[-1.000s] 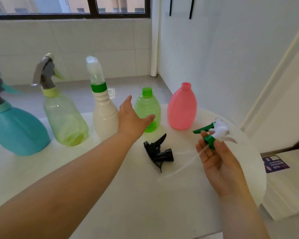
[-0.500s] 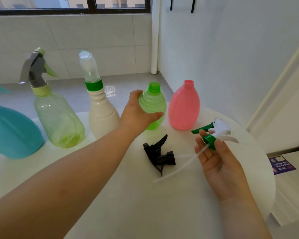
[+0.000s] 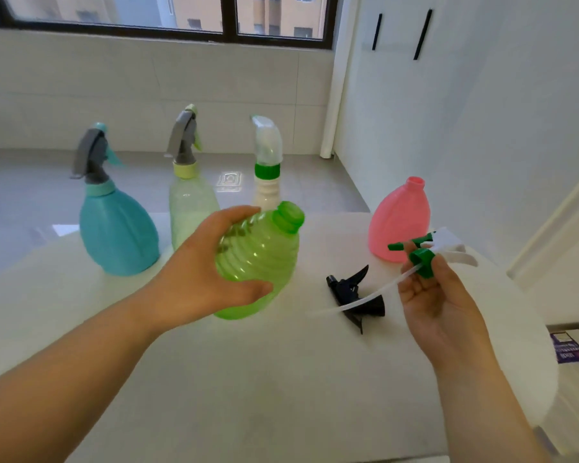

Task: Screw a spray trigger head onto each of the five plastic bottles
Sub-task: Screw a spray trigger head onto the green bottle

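Pulled nearer and tilted over the table [image 3: 248, 379], green bottle [image 3: 258, 262] gripped in curled left hand [image 3: 198, 279], near green-white trigger head [image 3: 422, 265] pinched by right hand [image 3: 442, 312]; three rear bottles [image 3: 117, 235] already headed, pink bottle [image 3: 398, 222] and black trigger head [image 3: 351, 292] waiting.

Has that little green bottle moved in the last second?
Yes: the left hand lifted the green bottle off the table, tilted, away from the pink bottle.

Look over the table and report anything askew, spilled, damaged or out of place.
Nothing looks spilled or broken. The green bottle is tilted, neck toward the right, but only because the left hand grips it. The black trigger head lies on its side on the table, not yet fitted.
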{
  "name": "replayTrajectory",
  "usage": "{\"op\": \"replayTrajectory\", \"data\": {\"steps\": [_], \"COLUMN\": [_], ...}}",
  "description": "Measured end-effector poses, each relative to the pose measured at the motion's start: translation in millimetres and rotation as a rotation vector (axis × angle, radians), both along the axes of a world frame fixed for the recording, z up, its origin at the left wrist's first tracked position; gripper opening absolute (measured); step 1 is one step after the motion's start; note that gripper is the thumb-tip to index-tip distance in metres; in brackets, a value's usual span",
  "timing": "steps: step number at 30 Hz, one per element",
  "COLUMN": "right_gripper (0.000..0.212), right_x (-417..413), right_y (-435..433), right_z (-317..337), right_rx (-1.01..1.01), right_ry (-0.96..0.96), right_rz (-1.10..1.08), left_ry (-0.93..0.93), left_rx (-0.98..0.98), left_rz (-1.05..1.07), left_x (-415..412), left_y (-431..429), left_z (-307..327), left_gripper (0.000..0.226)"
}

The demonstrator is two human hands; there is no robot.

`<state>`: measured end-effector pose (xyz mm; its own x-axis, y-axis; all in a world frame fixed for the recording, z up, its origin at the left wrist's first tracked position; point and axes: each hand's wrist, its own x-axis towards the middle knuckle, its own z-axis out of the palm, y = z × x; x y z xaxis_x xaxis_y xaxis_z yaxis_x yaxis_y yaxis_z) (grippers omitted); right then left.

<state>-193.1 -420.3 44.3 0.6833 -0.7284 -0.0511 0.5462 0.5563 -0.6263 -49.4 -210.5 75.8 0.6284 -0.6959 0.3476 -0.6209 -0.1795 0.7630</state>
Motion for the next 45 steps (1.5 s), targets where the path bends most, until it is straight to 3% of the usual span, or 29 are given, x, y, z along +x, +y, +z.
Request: {"op": "replayTrajectory", "data": {"steps": [4, 9, 18, 22, 25, 32, 39, 45], "right_gripper": [0.04, 0.012, 0.014, 0.029, 0.008, 0.027, 0.016, 0.026], "right_x": [21.8, 53.9, 65.8, 66.3, 66.9, 74.7, 78.6, 80.3], "right_y": [22.5, 40.9, 50.0, 57.9, 66.2, 95.4, 92.6, 98.3], "right_z": [16.5, 38.0, 38.7, 39.2, 37.7, 34.6, 37.3, 28.2], "right_rx": [-0.081, -0.13, -0.13, -0.229, -0.325, -0.585, -0.746, -0.905], "right_ry": [0.006, 0.014, 0.052, 0.077, 0.091, 0.126, 0.168, 0.255], "right_rz": [0.09, 0.113, 0.075, 0.116, 0.18, 0.319, 0.307, 0.413], "left_ry": [-0.02, 0.054, -0.015, 0.0, 0.056, 0.198, 0.236, 0.231], "left_rx": [0.093, 0.156, 0.208, 0.167, 0.112, -0.051, -0.124, -0.151], "left_rz": [0.106, 0.194, 0.22, 0.219, 0.211, 0.158, 0.147, 0.168], "left_x": [-0.9, -5.6, -2.6, -4.1, -5.1, -11.3, -13.7, -13.3], "left_y": [49.6, 78.4, 73.3, 66.9, 63.2, 48.6, 29.4, 22.2], "left_z": [-10.7, -27.5, -35.4, -37.2, -39.9, -47.3, -57.0, -61.3], "left_gripper": [0.075, 0.072, 0.067, 0.069, 0.068, 0.078, 0.084, 0.078]}}
